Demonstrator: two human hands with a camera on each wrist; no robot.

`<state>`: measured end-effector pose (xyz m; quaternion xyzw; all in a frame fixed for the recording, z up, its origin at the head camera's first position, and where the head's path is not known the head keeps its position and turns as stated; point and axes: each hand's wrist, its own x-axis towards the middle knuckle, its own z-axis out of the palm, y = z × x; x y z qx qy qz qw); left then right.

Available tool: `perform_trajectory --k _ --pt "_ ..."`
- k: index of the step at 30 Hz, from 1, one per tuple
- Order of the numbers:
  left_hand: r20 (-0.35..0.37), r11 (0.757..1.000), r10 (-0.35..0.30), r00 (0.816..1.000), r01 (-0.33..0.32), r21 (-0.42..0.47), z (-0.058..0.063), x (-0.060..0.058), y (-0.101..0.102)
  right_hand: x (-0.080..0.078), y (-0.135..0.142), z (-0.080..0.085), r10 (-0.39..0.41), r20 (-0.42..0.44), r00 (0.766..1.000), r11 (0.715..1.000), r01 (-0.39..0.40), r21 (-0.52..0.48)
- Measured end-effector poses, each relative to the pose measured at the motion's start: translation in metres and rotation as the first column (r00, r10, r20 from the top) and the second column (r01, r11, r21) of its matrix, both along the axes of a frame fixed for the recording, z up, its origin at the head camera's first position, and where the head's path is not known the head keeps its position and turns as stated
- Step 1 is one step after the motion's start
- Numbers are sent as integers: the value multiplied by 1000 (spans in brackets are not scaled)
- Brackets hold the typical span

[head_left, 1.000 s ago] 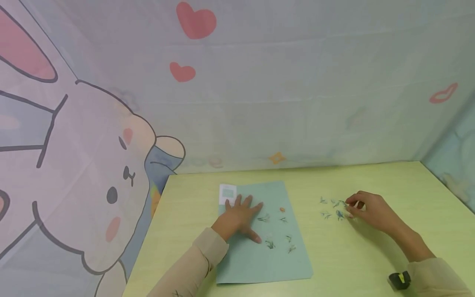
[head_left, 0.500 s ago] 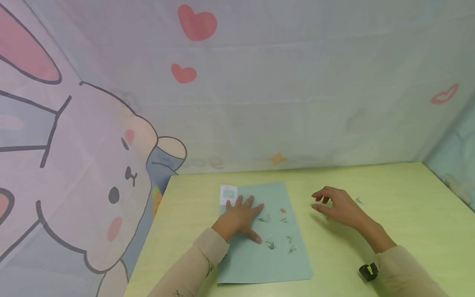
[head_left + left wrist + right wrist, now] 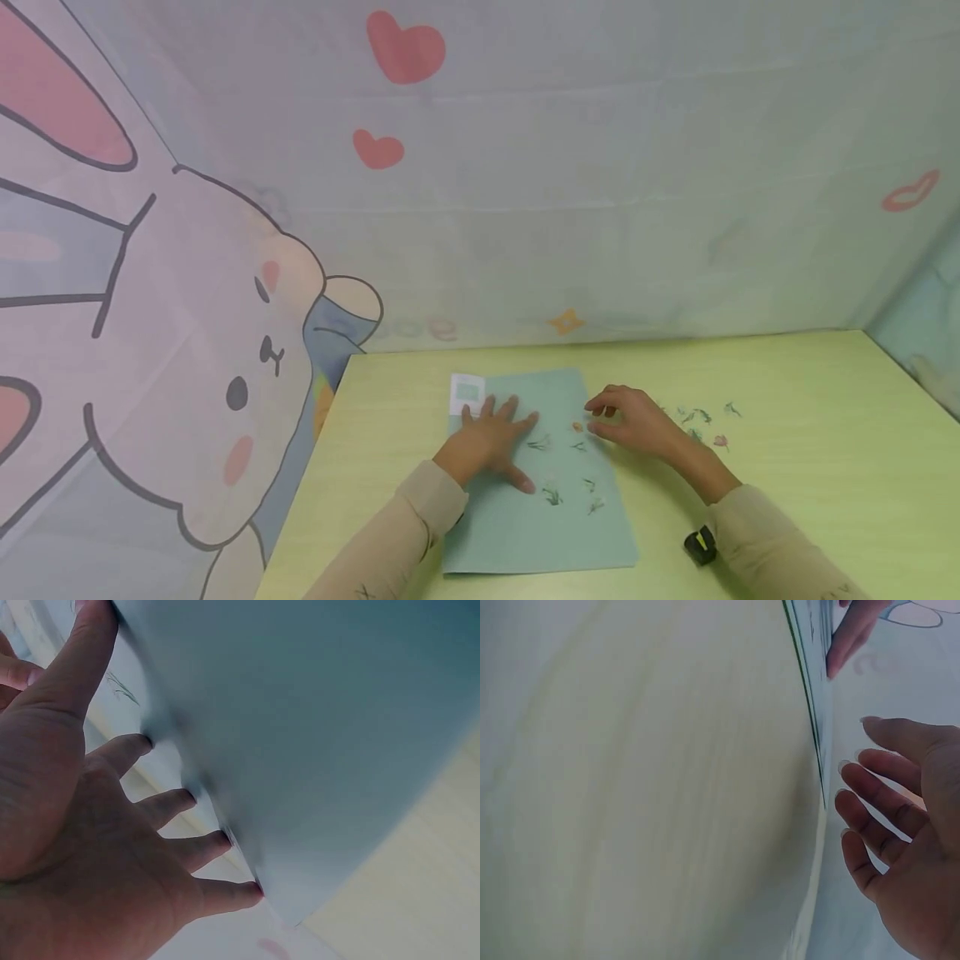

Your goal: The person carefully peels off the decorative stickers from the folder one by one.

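A pale blue-green sheet [image 3: 540,542] lies on the table. With fingers spread, my left hand [image 3: 487,446] rests on its upper left part; the left wrist view shows the same hand [image 3: 112,832] with fingertips against the sheet. Several small plant-shaped pieces, such as a leafy sprig [image 3: 552,495], are on the sheet's right half, along with a small orange piece [image 3: 577,427]. My right hand [image 3: 637,422] hovers near the sheet's right edge, close to the orange piece. Its fingers [image 3: 877,791] are loosely bent, thumb apart, nothing seen between them.
Several loose plant-like cutouts [image 3: 702,416] and a pink flower-shaped one [image 3: 722,441] lie on the yellow-green table [image 3: 810,400] right of the right hand. A white label [image 3: 467,394] marks the sheet's top left corner. A printed cloth wall [image 3: 637,250] stands behind the table.
My right hand has moved left from the loose pieces to the sheet's right edge, and those pieces are partly uncovered. The left hand has stayed on the sheet.
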<state>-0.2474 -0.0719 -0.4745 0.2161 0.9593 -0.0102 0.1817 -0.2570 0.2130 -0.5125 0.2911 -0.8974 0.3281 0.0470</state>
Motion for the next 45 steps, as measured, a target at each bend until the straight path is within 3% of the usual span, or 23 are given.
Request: perform_trajectory --k 9,26,45 --pt "-9 1000 5 1000 -5 -1 0 1 0 -7 -10 0 80 42 996 996 -82 42" --pt "-11 1000 7 1000 -6 9 -1 2 -2 -16 -24 5 154 -89 984 971 -134 198" --pt "-22 1000 -5 1000 6 28 1 2 -2 -18 -23 3 159 -90 983 973 -141 181"
